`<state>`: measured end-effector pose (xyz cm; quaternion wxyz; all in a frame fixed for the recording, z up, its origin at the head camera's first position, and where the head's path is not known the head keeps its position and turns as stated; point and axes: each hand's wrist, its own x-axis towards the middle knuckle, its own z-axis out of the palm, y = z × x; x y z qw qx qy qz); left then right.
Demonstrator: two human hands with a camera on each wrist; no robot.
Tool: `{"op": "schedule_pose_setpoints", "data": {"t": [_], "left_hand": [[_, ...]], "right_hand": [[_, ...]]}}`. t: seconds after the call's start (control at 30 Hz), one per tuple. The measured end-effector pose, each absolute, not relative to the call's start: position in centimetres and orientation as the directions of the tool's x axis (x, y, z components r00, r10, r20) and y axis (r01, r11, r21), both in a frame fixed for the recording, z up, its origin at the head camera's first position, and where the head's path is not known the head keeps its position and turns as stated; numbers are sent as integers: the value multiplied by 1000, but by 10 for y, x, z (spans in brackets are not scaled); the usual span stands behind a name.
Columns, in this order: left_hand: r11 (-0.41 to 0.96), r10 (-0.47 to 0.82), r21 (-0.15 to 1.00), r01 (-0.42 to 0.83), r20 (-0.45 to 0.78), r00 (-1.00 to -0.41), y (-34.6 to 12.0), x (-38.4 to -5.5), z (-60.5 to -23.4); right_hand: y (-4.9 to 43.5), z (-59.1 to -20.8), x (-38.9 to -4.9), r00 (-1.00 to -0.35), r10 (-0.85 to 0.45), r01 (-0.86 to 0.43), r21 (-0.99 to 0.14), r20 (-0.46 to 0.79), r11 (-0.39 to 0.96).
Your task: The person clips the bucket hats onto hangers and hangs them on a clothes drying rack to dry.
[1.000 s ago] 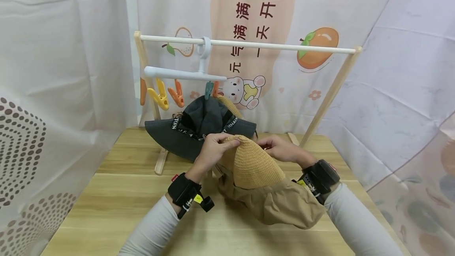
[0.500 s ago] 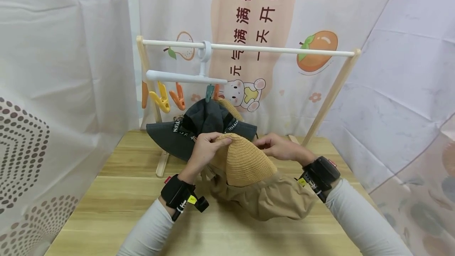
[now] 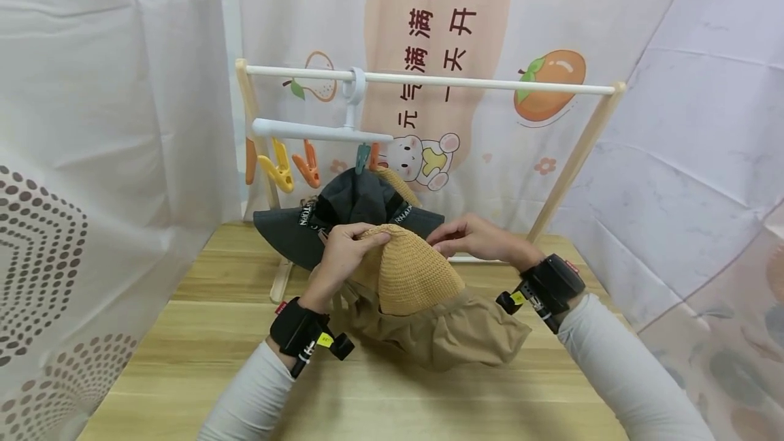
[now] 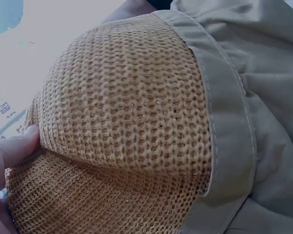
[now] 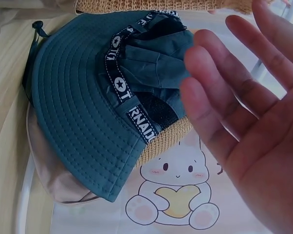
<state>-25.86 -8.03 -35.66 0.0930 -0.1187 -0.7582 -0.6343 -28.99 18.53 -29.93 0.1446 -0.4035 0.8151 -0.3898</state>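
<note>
A sun hat [image 3: 422,271] with a tan knitted crown and a khaki cloth brim is held above the table. My left hand [image 3: 346,257] pinches the top of that crown, its thumb on the knit [image 4: 137,97] in the left wrist view. Beyond the crown, my right hand [image 3: 474,240] hovers with loosely bent fingers and holds nothing; its fingers [image 5: 214,97] face the dark teal bucket hat [image 5: 83,97]. That bucket hat hangs behind, below a green clip [image 3: 362,157] and an orange clip [image 3: 374,155]. A second tan knit [image 3: 397,184] shows behind it.
A white hanger [image 3: 318,131] hangs from the white rod [image 3: 459,80] of a wooden stand. A yellow clip [image 3: 278,165] and another orange clip [image 3: 307,163] dangle at its left. The wooden table [image 3: 202,359] lies below, with printed curtains around.
The knitted sun hat and my left hand have shifted left and slightly up. My right hand has moved slightly up and away from the crown's far side, its fingers now showing more.
</note>
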Motion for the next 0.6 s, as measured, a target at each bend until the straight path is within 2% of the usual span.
{"op": "schedule_pose_setpoints", "data": {"t": [0.1, 0.3, 0.6], "left_hand": [[184, 58, 932, 313, 307, -950, -82, -260, -352], [205, 31, 923, 325, 326, -945, -84, -261, -347], [265, -42, 918, 294, 315, -948, -94, -257, -343]], "right_hand": [[181, -296, -294, -649, -754, -556, -740, 101, 379], [175, -287, -299, -704, -708, -489, -754, 45, 438], [160, -281, -307, -720, -694, -451, -758, -2, 470]]}}
